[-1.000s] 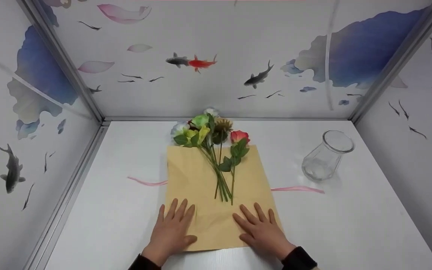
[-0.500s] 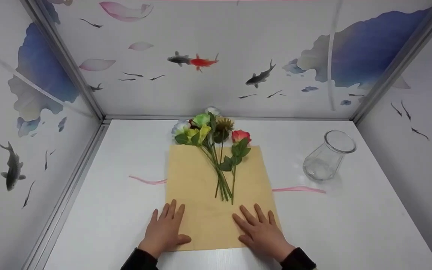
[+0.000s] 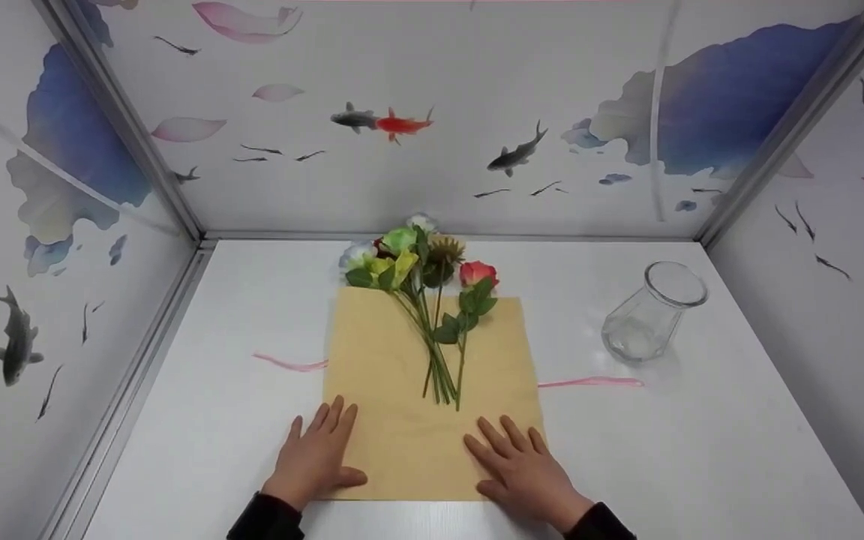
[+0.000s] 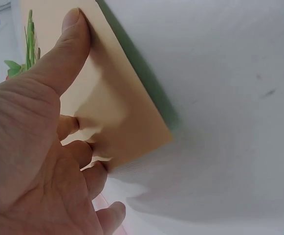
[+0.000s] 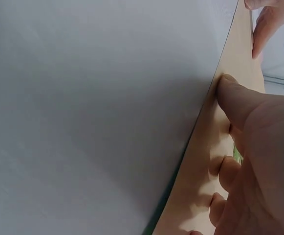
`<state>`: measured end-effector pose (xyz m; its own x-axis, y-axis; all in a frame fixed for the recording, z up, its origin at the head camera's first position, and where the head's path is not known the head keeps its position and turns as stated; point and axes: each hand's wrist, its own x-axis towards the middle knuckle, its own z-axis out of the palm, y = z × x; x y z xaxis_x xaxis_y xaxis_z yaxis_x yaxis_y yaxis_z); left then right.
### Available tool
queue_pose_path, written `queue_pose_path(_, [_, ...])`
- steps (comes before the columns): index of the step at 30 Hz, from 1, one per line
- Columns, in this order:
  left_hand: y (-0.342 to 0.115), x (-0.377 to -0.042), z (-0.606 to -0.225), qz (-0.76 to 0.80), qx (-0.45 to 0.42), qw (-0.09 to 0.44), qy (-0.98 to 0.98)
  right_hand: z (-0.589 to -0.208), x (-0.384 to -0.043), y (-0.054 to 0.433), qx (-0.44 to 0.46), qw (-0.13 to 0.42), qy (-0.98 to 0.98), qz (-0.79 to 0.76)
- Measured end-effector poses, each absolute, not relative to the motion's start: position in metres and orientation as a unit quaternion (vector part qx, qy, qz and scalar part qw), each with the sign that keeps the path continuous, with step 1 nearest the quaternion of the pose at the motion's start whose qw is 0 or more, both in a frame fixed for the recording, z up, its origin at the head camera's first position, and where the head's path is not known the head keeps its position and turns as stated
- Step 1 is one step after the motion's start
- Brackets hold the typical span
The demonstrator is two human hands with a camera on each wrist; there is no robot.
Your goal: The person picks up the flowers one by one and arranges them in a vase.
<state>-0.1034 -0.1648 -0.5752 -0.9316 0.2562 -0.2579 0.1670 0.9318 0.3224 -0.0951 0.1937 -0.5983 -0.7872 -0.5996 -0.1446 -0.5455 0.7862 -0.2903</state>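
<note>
A brown sheet of wrapping paper (image 3: 379,352) lies flat on the white table. Artificial flowers lie across its upper half, a red rose (image 3: 478,273) among them, with green stems (image 3: 439,367) pointing down towards the hands. My left hand (image 3: 316,454) rests with straight, spread fingers on the paper's lower left corner, the thumb (image 4: 72,29) near its bottom edge. On the lower right part of the paper, my right hand (image 3: 526,465) presses with fingers spread and its thumb (image 5: 234,95) close to the bottom edge. Neither hand grips anything.
A pink ribbon (image 3: 589,382) runs beneath the paper and sticks out on both sides. To the right stands a clear glass vase (image 3: 646,319). Printed wall panels (image 3: 432,180) enclose the table (image 3: 702,450) at the back and sides.
My left hand has slid left over the paper to its lower left corner. The paper looks smoother and has turned slightly. The right hand has stayed nearly in place.
</note>
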Motion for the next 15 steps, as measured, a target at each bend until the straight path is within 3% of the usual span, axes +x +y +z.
queue_pose_path(7, [-0.160,-0.104,-0.573,0.135,0.114,0.148,0.973,-0.598,-0.100,0.212,-0.301,0.132,0.933,-0.148])
queue_pose_path(15, [-0.150,-0.103,-0.571,0.101,0.130,0.113,0.980,-0.600,-0.104,0.228,-0.330,0.105,0.924,-0.164])
